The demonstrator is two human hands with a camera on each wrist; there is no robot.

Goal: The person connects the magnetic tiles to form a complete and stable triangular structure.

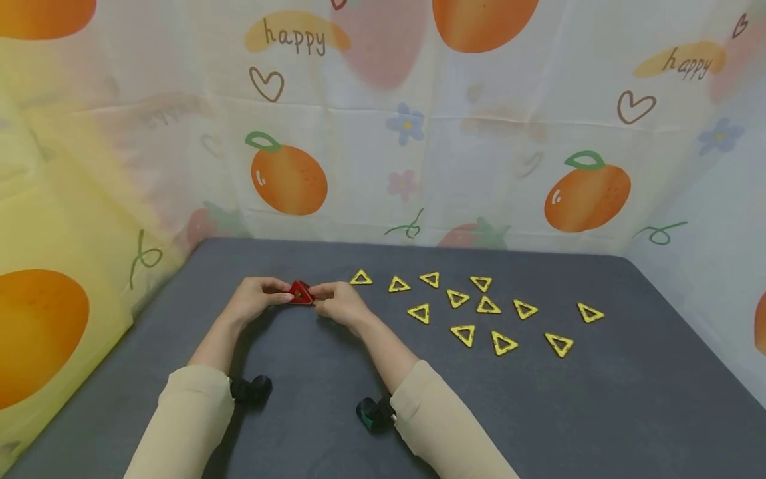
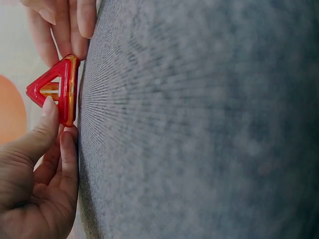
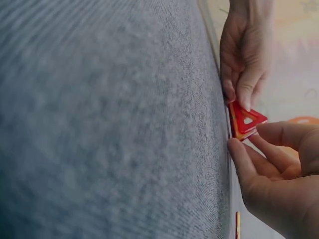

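A small red triangular frame piece with orange edging stands upright near the table's far left. In the left wrist view, the red piece shows a hollow middle with yellow-orange behind it. My left hand pinches its left side, the thumb lying across the front face and the fingers behind. From the opposite side, my right hand holds the right corner between thumb and fingertips. In the right wrist view, the red piece sits between both hands, low against the dark table. Its back is hidden.
Several flat yellow triangular frames lie scattered to the right of my hands on the dark grey table. The closest yellow triangle is just past my right hand. A fruit-patterned cloth hangs behind the table and along its sides.
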